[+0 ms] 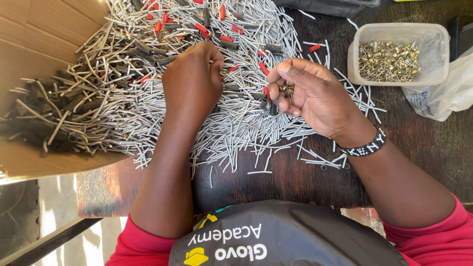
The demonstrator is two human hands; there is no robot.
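Dark apron [290, 231] lies nearest. Cardboard box [34, 59] spills grey tubes [148, 98], which the left hand [193, 81] digs into, fingers curled, grip unclear. Right hand [315, 96] pinches small brass pins [287, 90]. Clear plastic tub [436, 49] holds more brass fittings [389, 61].

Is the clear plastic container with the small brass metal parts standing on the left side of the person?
No, the clear plastic container with small brass metal parts stands beyond the right hand, on the dark wooden table.

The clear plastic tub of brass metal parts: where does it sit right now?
In the head view, the clear tub sits upper right on the dark table, beyond the right hand, beside a white plastic bag.
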